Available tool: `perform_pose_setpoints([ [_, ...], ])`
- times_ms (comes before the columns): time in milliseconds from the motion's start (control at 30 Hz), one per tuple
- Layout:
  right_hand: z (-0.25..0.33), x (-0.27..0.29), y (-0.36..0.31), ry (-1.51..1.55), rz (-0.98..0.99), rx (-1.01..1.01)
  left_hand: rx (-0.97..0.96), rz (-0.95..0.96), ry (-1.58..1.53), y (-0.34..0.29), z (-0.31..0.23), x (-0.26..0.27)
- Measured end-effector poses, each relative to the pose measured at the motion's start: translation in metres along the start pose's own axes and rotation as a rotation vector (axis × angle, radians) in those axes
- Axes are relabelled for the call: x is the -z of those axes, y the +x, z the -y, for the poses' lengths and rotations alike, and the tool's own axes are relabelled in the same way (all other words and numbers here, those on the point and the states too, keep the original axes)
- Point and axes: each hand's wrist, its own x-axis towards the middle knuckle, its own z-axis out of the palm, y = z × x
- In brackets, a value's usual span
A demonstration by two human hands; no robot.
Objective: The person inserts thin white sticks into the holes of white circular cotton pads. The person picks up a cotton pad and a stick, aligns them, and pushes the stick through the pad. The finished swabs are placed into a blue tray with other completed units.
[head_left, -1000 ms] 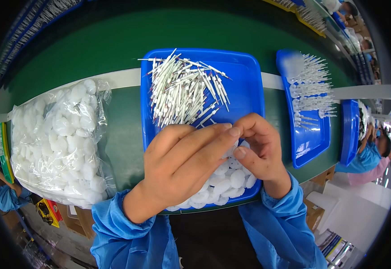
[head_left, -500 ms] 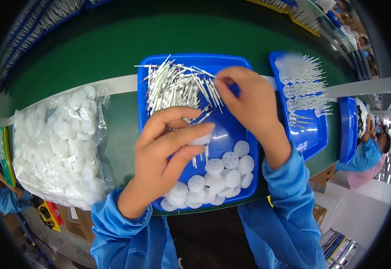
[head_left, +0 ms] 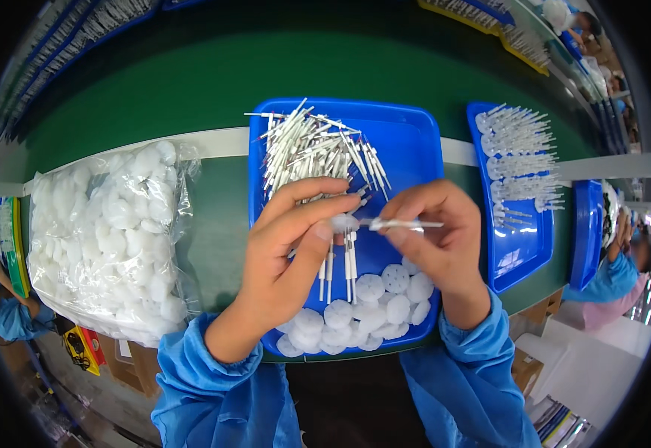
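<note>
Pinched between the thumb and fingers of my left hand [head_left: 281,257] is a small round white plastic disc [head_left: 345,223]. Several thin white rods [head_left: 351,265] hang down from that disc. My right hand [head_left: 445,243] grips another thin white rod [head_left: 424,224], held nearly level, with its inner end at the disc's edge; whether it has entered a hole is blurred. Both hands are over a blue tray [head_left: 415,138]. A heap of loose white rods [head_left: 303,153] fills its far left part, and loose white discs with small holes [head_left: 370,313] lie along its near side.
Left of the tray lies a clear plastic bag of white discs [head_left: 109,246]. To the right, a second blue tray [head_left: 516,265] carries rows of discs fitted with rods [head_left: 519,157]. Other people in blue sleeves [head_left: 613,280] sit at the far right and left edges.
My right hand has come from the rod heap toward me, bringing a rod to the disc in my left hand. The view has shifted slightly.
</note>
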Motion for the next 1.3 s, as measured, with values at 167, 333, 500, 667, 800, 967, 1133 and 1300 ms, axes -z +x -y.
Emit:
perform_pose_setpoints([
  [167, 0.004, -0.007, 0.001, -0.485, 0.001, 0.179, 0.001, 0.033, -0.067, -0.003, 0.0, 0.003],
  [333, 0.01, 0.0, 0.001, -0.637, 0.044, 0.27, 0.026, -0.016, -0.099, -0.002, 0.001, -0.003],
  [500, 0.01, 0.004, 0.0, -0.764, 0.036, 0.27, 0.03, -0.099, -0.019, -0.001, 0.005, -0.002],
  [667, 0.012, 0.0, -0.004, -0.72, -0.001, 0.193, -0.055, -0.124, 0.184, 0.0, 0.005, -0.001],
  [800, 0.015, -0.007, -0.006, -0.707, 0.006, 0.143, -0.129, -0.16, 0.337, 0.001, -0.002, -0.005],
  [967, 0.015, -0.01, -0.007, -0.664, -0.001, 0.049, -0.175, -0.127, 0.427, 0.001, -0.003, -0.006],
  [1133, 0.011, -0.013, -0.004, -0.71, -0.02, 0.085, -0.099, -0.158, 0.263, 0.002, 0.003, -0.008],
  [1300, 0.001, -0.014, -0.002, -0.799, -0.074, 0.214, -0.072, -0.107, 0.34, 0.002, 0.004, -0.008],
])
